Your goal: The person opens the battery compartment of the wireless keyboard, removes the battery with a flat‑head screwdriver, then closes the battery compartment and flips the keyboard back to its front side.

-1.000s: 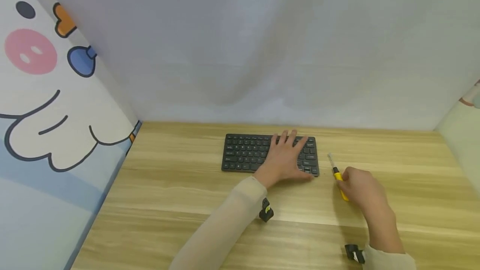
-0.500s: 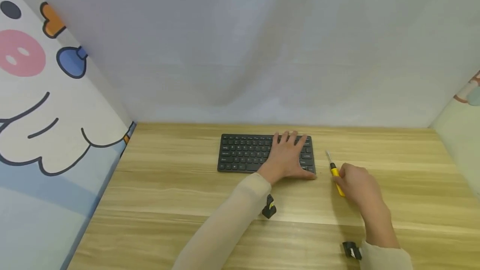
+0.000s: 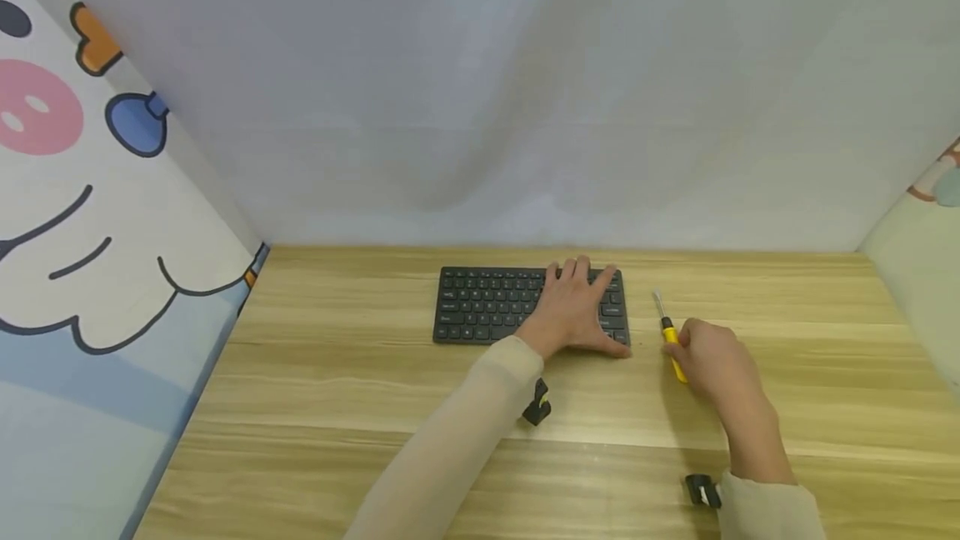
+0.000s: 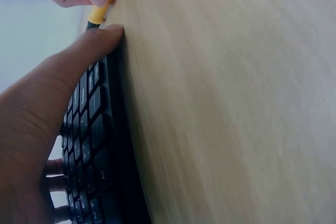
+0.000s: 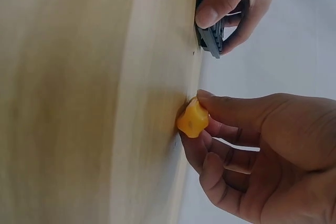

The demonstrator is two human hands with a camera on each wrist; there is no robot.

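The yellow-handled screwdriver [image 3: 670, 335] is pinched at its handle between the thumb and forefinger of the right hand [image 3: 718, 357], with the remaining fingers curled loosely beneath. The fingers of the left hand [image 3: 570, 313] are spread wide across the right end of the compact black keyboard [image 3: 486, 307]; its near edge is met by the thumb and its far edge is reached by the fingertips, so that it is held across its width.

Compared with a second ago, the screwdriver has been shifted slightly farther toward the far side, while both holds are kept. Its metal shaft is pointed at the far side, just to the right of the keyboard and apart from it. Whether the handle is raised off the wood-grain table [image 3: 315, 407] cannot be told.

A small black device [image 3: 537, 403] is seen by the left wrist and another black device [image 3: 702, 490] by the right. The table is backed by a pale curtain [image 3: 480, 107]; at left, a cartoon-printed panel [image 3: 135, 223] is seen.
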